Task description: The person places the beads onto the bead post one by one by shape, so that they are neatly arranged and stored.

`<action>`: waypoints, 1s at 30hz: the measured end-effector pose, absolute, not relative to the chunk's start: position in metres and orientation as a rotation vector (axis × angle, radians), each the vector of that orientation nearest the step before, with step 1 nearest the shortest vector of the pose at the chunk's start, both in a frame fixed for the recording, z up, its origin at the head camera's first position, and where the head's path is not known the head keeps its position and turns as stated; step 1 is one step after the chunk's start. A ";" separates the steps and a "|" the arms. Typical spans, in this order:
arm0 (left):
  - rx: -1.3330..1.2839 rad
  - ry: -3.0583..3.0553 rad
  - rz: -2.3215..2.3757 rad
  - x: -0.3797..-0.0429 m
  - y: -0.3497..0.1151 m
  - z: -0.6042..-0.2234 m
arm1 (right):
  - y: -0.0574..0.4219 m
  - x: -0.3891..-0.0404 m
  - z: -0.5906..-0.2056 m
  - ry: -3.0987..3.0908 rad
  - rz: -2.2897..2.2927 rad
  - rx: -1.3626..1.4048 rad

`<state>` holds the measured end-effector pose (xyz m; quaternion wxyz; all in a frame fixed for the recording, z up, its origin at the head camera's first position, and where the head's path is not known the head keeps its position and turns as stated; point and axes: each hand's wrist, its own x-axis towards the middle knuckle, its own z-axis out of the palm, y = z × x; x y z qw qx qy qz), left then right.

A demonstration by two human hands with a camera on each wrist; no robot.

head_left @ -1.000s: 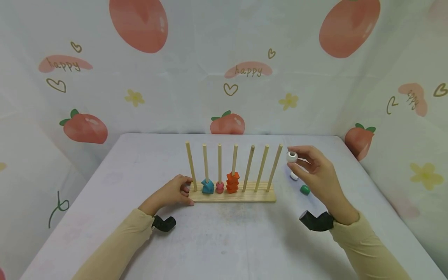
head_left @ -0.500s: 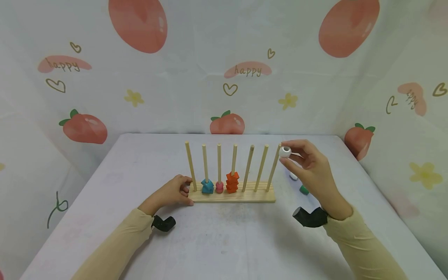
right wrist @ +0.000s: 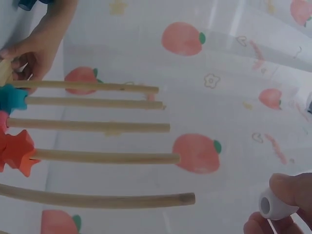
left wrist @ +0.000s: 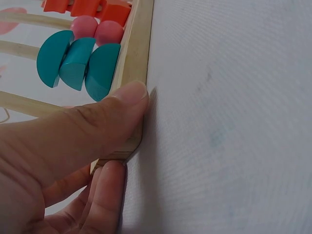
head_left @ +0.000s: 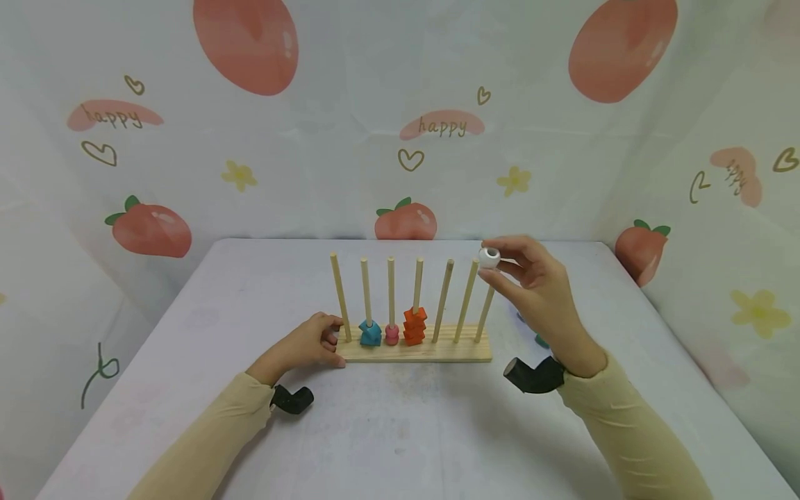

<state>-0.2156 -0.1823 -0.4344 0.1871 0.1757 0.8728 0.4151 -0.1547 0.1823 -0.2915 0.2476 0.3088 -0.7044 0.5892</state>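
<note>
A wooden peg board (head_left: pixel 437 353) with several upright pegs stands mid-table in the head view. My left hand (head_left: pixel 310 342) grips its left end; in the left wrist view the thumb (left wrist: pixel 129 95) lies over the base's long edge, fingers at its end. Between thumb and fingertips, my right hand (head_left: pixel 534 281) pinches a white bead (head_left: pixel 489 257) with a round hole. It overlaps the area near the tops of the two rightmost pegs in the head view. Teal half-round beads (left wrist: pixel 102 68), pink round beads (left wrist: pixel 108 33) and orange star beads (head_left: pixel 414 326) sit threaded on separate pegs.
A green bead (head_left: pixel 541 340) lies on the table right of the board, partly hidden by the right hand. Three pegs right of the orange stars bear no beads, as does the leftmost. Behind the table hangs a fruit-patterned cloth (head_left: pixel 337 139).
The right hand has moved left and upward with the white bead, from beside the board to the rightmost peg tops. The left hand has kept its hold on the board.
</note>
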 end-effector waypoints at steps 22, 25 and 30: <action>0.480 2.450 1.162 -0.215 -0.182 -0.433 | 0.159 -0.181 -0.291 -2.045 1.520 0.824; 0.484 2.449 1.161 -0.215 -0.182 -0.433 | 0.159 -0.183 -0.291 -2.108 1.475 0.810; 0.481 2.448 1.164 -0.215 -0.182 -0.432 | 0.160 -0.184 -0.291 -2.217 1.351 0.796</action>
